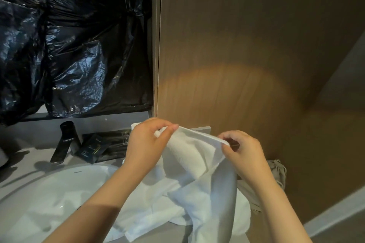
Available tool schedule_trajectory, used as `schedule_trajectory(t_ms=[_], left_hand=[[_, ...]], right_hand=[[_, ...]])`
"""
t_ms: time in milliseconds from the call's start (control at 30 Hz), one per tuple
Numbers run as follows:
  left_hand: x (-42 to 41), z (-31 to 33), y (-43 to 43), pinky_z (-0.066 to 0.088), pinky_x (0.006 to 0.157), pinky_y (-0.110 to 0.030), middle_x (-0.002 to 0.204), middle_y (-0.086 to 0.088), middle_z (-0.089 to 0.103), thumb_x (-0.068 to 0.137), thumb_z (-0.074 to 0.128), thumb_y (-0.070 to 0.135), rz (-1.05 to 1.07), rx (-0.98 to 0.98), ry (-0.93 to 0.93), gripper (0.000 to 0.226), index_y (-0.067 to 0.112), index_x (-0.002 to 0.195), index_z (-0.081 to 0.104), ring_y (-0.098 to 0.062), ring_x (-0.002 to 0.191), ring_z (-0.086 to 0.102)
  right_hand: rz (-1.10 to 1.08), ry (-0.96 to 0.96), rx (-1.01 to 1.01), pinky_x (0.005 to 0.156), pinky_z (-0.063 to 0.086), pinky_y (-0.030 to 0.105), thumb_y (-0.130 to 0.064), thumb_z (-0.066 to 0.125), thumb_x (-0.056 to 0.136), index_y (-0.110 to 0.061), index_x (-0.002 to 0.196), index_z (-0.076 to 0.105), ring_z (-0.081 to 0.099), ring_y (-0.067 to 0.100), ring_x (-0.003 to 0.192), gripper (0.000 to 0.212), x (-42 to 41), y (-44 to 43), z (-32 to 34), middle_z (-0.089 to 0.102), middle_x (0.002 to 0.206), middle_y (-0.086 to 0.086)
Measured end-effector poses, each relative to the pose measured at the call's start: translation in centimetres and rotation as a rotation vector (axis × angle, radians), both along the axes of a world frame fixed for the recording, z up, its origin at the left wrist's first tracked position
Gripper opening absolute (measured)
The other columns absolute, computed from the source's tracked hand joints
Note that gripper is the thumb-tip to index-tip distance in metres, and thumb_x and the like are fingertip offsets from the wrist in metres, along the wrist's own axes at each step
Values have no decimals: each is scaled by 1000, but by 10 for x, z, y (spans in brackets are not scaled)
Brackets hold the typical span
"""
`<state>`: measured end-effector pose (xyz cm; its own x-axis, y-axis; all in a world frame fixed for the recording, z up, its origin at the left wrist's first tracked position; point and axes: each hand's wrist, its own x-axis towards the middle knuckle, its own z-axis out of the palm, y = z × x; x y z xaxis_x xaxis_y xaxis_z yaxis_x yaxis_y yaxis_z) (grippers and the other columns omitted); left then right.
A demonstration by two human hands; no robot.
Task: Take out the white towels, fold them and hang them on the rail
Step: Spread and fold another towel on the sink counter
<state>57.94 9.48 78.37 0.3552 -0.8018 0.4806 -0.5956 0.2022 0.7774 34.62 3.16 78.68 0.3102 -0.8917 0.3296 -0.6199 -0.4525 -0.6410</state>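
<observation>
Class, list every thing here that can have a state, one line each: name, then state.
white towel, unfolded, top edge stretched between both hands, the rest hanging in loose folds.
left hand, pinching the towel's edge.
right hand, pinching the towel's edge.
tap, no water running.
black plastic sheet, crumpled, hanging behind the tap.
grey cloth, bunched up beside the towel.

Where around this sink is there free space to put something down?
Bare: the grey counter left of the black faucet, and the left half of the white basin. Crowded: dark packets lie right of the faucet, and the white towel, pinched by the left hand and right hand, covers the basin's right side and the counter there.
</observation>
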Motion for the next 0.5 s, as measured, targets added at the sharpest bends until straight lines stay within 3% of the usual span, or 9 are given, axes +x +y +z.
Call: schedule_trajectory(t_ms=[100, 267, 500], left_hand=[[4, 4, -8, 39, 71, -6, 85, 22, 69, 87, 67, 37, 51, -4, 29, 11, 31, 83, 75, 8, 88, 60], [12, 19, -23, 44, 74, -18, 86, 14, 71, 90, 66, 33, 104, -17, 92, 14, 25, 85, 76, -1, 86, 63], [17, 35, -33, 39, 67, -13, 79, 18, 67, 91, 64, 34, 152, -56, 105, 13, 26, 85, 74, 1, 79, 61]], right_hand=[[-75, -16, 45, 70, 46, 12, -15, 65, 88, -32, 96, 68, 60, 1, 88, 18, -7, -4, -2, 64, 96, -17], [-211, -53, 70, 76, 51, 21, -12, 64, 89, -29, 100, 66, 60, 4, 88, 20, -19, -11, -3, 65, 96, -13], [-301, -54, 18, 58, 46, 31, -15, 57, 93, -25, 80, 65, 58, 12, 70, 18, -33, -14, -9, 63, 72, -7]])
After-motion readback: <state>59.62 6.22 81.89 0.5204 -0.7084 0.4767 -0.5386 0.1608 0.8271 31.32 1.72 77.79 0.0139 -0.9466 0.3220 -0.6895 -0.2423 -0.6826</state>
